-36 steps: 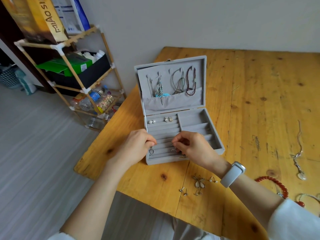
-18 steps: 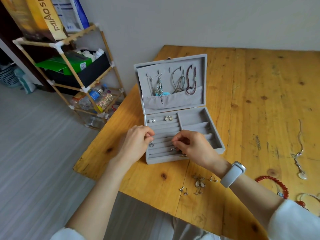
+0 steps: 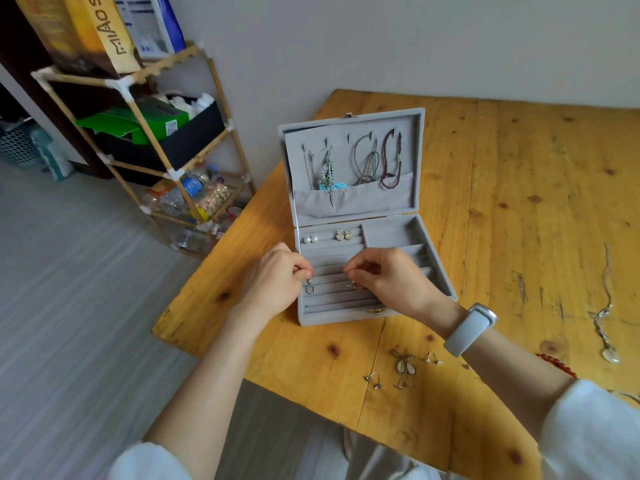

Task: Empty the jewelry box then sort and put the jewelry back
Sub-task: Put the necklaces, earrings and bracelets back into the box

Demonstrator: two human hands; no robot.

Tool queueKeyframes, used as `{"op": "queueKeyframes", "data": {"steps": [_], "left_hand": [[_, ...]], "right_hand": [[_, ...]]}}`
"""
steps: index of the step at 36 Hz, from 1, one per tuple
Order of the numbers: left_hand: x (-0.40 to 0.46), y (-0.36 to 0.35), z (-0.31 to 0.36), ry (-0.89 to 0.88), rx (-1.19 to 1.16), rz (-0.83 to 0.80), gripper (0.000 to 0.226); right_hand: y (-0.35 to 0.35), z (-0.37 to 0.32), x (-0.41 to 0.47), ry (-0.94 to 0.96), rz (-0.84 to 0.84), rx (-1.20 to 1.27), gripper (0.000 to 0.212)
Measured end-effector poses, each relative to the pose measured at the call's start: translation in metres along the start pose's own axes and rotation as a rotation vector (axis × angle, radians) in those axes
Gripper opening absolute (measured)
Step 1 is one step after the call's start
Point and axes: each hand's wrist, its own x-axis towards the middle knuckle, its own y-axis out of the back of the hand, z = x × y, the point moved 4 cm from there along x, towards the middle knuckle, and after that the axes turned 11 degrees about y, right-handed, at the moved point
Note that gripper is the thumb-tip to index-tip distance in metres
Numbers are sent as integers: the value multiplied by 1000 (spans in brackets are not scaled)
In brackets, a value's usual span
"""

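Jewelry box [image 3: 408, 216], grey velvet, lid upright

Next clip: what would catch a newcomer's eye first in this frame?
The open grey jewelry box near the table's left edge, with necklaces hanging inside its raised lid. Over its ring rolls, the left hand pinches a dangling hoop earring and the right hand pinches its mate. Loose earrings lie on the wood in front of the box.
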Motion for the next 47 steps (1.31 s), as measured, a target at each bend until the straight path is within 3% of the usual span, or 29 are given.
{"op": "queueKeyframes", "data": {"steps": [7, 16, 22, 33, 47], "left_hand": [[-3, 0, -1, 21, -15, 81, 3], [-24, -12, -14, -66, -168, 208, 21], [-33, -15, -18, -82, -188, 228, 28], [-32, -15, -21, -105, -120, 238, 31], [-33, -18, -25, -130, -141, 295, 30]], "right_hand": [[-10, -1, 1, -21, -55, -39, 12], [-18, -16, 5, 39, -164, -43, 18], [-27, -12, 11, 58, -126, -167, 7], [-36, -6, 26, 22, -5, -242, 8], [-43, -9, 33, 27, 14, -383, 16]]}}
